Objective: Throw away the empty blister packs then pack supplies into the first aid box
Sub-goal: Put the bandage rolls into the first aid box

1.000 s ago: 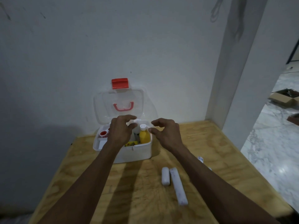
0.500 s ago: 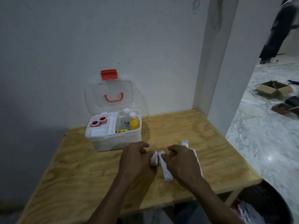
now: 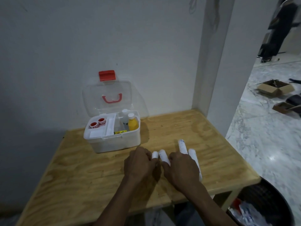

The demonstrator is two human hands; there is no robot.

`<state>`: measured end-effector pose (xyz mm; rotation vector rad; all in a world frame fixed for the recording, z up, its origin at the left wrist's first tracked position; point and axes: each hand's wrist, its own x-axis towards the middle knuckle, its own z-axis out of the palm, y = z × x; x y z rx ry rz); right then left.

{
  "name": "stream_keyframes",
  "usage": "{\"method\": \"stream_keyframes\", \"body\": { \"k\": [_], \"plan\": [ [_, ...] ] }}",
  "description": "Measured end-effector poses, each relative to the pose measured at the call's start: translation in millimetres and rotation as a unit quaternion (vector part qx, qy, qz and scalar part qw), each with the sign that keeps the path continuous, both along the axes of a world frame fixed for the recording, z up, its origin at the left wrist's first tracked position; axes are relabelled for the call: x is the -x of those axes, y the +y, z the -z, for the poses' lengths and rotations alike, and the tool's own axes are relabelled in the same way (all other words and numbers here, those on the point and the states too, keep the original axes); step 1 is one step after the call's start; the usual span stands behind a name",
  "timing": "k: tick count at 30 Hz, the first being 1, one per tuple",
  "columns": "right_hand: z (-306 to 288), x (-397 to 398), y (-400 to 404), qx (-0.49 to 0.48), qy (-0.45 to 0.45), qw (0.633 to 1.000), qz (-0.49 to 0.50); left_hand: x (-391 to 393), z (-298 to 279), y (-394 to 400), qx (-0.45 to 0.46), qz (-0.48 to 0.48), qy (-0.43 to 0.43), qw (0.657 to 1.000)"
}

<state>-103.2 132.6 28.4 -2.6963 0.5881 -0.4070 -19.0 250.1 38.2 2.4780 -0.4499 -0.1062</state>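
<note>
- While only the head view is given, it shows both hands low on the worktop (image 3: 187, 128), each over its own white roll.
- Left hand (image 3: 140, 162): its fingers curl round the short roll (image 3: 155, 155), whose tip juts out just ahead of them.
- Right hand (image 3: 180, 167): its fingers close on the long roll (image 3: 163, 156), long axis running away from the person; two more tubes (image 3: 182, 146) lie just right of this hand.
- First aid box (image 3: 114, 142) stands open, ahead and left of both hands, nearer the left; I judge both rolls go there next.
</note>
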Motion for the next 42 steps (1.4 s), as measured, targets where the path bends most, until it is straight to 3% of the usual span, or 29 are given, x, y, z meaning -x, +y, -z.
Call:
{"method": "stream_keyframes", "body": {
  "k": [11, 19, 25, 34, 42],
  "plan": [
    [-19, 0, 5, -0.092, -0.013, 0.995, 0.039, 1, -6, 9, 0.003, -0.014, -0.019, 1.0],
    [-56, -41, 29, -0.207, -0.117, 0.971, 0.024, -14, -58, 61, 0.07, -0.074, -0.079, 0.992],
    [-93, -96, 77, -0.258, -0.167, 0.952, -0.008, -55, -99, 115, 0.06, -0.145, -0.119, 0.98],
    [-98, -162, 110, -0.278, -0.139, 0.95, -0.012, -113, -91, 136, -0.036, -0.121, -0.117, 0.985],
    [-76, -197, 121, -0.226, -0.103, 0.969, 0.004, -136, -79, 129, -0.142, -0.059, -0.128, 0.98]
  ]
}}
